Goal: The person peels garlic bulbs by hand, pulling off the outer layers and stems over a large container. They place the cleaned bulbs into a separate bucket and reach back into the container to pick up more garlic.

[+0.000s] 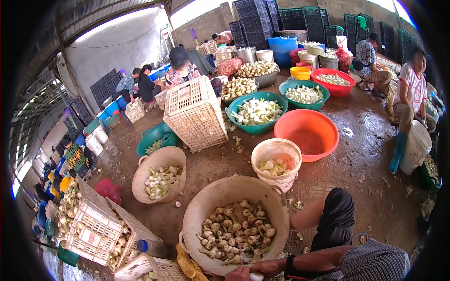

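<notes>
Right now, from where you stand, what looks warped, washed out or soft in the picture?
In the head view, the scene bows inside black, rounded corners; also there, the roof gap is washed out white and the wet floor throws glare; the head view's left-edge clutter looks softer than the large beige basin.

Before you sits a big tub [193, 220] with bulbs [236, 232] in it; beyond its right side stands a bucket [276, 183], with a basin [307, 140] behind; leftward lies a smaller tub [143, 185]; a crate [199, 114] stands beyond that.
</notes>
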A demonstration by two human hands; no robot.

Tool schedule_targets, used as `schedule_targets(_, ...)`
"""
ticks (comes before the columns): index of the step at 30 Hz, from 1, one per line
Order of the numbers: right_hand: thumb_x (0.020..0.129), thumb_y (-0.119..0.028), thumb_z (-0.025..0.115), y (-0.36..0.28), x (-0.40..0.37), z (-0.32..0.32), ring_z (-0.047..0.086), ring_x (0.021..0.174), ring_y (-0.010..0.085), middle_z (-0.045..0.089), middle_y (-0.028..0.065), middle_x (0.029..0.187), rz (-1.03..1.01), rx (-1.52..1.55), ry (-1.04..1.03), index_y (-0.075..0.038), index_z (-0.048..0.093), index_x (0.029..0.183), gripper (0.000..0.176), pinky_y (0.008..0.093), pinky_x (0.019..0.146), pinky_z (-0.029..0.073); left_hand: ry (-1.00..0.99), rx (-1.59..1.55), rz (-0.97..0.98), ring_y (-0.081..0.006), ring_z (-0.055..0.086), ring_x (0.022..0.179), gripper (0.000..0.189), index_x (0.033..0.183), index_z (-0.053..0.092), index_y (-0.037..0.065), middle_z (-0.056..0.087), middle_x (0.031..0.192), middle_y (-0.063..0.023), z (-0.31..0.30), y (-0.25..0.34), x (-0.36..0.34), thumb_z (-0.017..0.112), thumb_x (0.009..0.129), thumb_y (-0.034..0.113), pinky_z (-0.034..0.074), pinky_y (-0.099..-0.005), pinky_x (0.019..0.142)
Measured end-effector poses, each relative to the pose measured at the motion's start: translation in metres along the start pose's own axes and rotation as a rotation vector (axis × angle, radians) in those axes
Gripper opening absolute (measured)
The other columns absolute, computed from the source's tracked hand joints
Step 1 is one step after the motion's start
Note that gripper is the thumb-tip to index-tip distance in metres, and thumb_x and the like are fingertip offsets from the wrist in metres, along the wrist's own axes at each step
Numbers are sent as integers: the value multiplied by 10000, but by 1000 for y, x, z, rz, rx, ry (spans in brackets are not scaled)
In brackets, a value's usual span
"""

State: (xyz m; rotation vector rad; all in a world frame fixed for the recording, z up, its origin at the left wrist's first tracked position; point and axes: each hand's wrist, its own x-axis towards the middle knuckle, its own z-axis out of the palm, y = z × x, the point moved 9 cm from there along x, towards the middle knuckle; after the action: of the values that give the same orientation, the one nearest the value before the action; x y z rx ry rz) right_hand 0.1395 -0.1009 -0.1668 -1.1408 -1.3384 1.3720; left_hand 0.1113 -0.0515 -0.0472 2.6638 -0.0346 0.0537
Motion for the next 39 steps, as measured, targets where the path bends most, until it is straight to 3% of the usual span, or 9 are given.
schedule_targets(8, 809, -122, 702, -66, -11, 1, 629, 848, 183, 688, 83, 906, -103, -226, 59, -113, 666, 1035, 229, 369, 763, 531, 165, -279, 15, -380, 592, 722, 61, 847, 573, 55, 577, 772, -167, -21, -2, -2, 532, 859, 99, 468, -455, 614)
schedule_targets(10, 801, -41, 691, -67, -9, 13, 623, 792, 142, 672, 24, 880, -141, 312, -42, -80, 663, 1004, 209, 288, 685, 530, 166, -337, 42, -385, 589, 726, 56, 843, 585, 52, 579, 777, -169, -32, 9, 2, 546, 852, 90, 468, -452, 615)
schedule_targets(14, 880, -186, 660, -73, -11, 16, 620, 787, 123, 658, -1, 847, -160, 183, -97, -60, 656, 996, 171, 270, 658, 522, 172, -498, 64, -380, 615, 770, 91, 903, 632, 42, 615, 818, -174, -29, 5, -1, 570, 842, 70, 489, -426, 641)
schedule_targets(20, 992, -438, 461, -45, -22, 12, 616, 669, 148, 648, 32, 794, 465, 615, -42, -38, 651, 994, 443, 301, 614, 532, 118, -467, -121, -352, 655, 820, 188, 1018, 655, 24, 664, 896, -185, -26, -18, -2, 614, 845, 87, 517, -403, 706)
schedule_targets(22, 959, -427, 539, -52, -20, 5, 582, 957, 197, 589, 91, 1064, 437, 436, -76, -3, 576, 1170, 475, 314, 765, 517, 135, -495, -167, -353, 654, 822, 183, 1012, 654, 18, 666, 899, -184, -31, -23, -3, 615, 849, 92, 519, -405, 710)
schedule_targets(27, 991, -506, 444, -7, -30, -83, 589, 704, 129, 617, 22, 879, 341, 339, 436, -51, 612, 1058, 490, 289, 594, 530, -135, -499, -232, -238, 660, 877, 230, 999, 644, -30, 680, 926, -146, -14, -44, -7, 640, 837, 133, 507, -335, 787)
schedule_targets(32, 996, -560, 320, -100, -88, -249, 611, 667, 206, 630, 84, 867, -322, 1024, 1123, -84, 507, 1121, 526, 312, 561, 505, -199, -587, -168, -421, 597, 837, 202, 980, 621, 0, 620, 877, -230, -1, -22, -5, 631, 873, 171, 476, -438, 710)
schedule_targets(35, 942, -674, 328, -131, -116, -280, 583, 615, 184, 649, 116, 902, -146, 810, 1084, -43, 363, 1352, 754, 312, 525, 483, -351, -401, -155, -349, 622, 820, 207, 979, 643, -1, 639, 876, -180, 23, -30, -8, 627, 892, 186, 488, -397, 745)
schedule_targets(39, 959, -536, 468, -57, -100, -246, 607, 571, 184, 669, 124, 856, 129, 764, 1080, -17, 507, 1190, 570, 309, 504, 508, -221, -575, -22, -346, 619, 856, 202, 930, 628, -5, 633, 891, -163, 4, -5, 1, 612, 890, 192, 478, -395, 763)
